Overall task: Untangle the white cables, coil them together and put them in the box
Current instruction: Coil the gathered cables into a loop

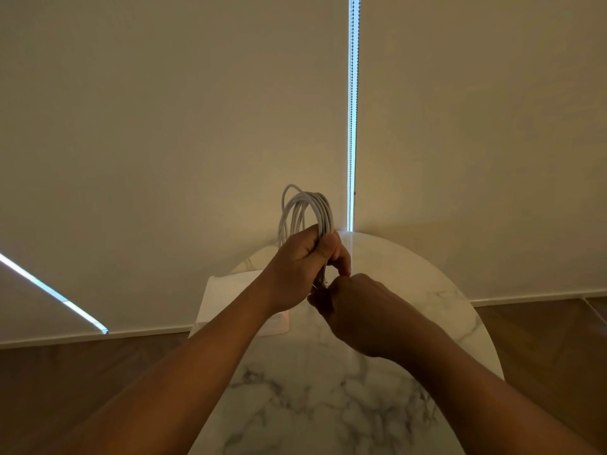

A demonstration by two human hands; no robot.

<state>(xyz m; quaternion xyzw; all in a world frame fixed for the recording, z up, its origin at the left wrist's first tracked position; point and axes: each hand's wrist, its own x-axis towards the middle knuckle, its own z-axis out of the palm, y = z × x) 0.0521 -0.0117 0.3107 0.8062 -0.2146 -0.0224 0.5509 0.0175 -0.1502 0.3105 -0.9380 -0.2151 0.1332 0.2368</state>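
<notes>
White cables [307, 208] coiled upright above marble table [328, 405], left hand [300, 267] clenched around coil, right hand [358, 307] pinching its lower end, white box [226, 297] beneath left wrist.

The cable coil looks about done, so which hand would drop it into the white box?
Probably the left hand: it grips the whole cable coil, and the white box sits on the table's left side. The right hand only pinches the coil's lower end.

Worktop [328, 405]: round, white marble with grey veins.
Blinds [164, 126]: cream roller blinds, drawn down, filling the far side.
Light: a bright vertical gap [350, 93] between two blinds, with a bead chain hanging in it; a slanted bright strip [52, 292] at lower left.
Floor [82, 372]: dark brown wood.
</notes>
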